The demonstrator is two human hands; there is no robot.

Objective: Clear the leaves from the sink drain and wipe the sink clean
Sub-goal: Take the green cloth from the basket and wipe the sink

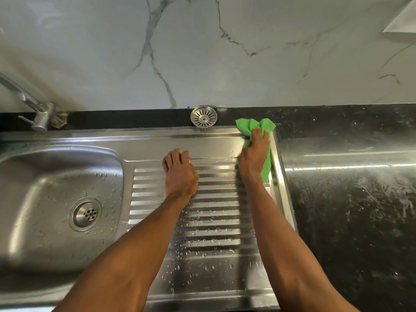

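Note:
The steel sink basin (pixel 45 167) lies at the left, wet with droplets, its drain (pixel 86 214) showing no leaves. A ribbed steel drainboard (pixel 202 233) stretches to its right. My right hand (pixel 255 154) presses a green cloth (pixel 249 126) flat onto the drainboard's far right corner, fingers spread over it. My left hand (pixel 180 174) rests on the drainboard's upper ribs with its fingers curled under, holding nothing that I can see. The round drain strainer (pixel 204 116) leans upright against the wall behind the sink.
A steel tap (pixel 33 106) stands at the back left. Black stone counter (pixel 349 199), streaked with wet smears, runs to the right of the sink. A marble-patterned wall (pixel 202 52) rises behind. A white object (pixel 403 21) sits at the top right corner.

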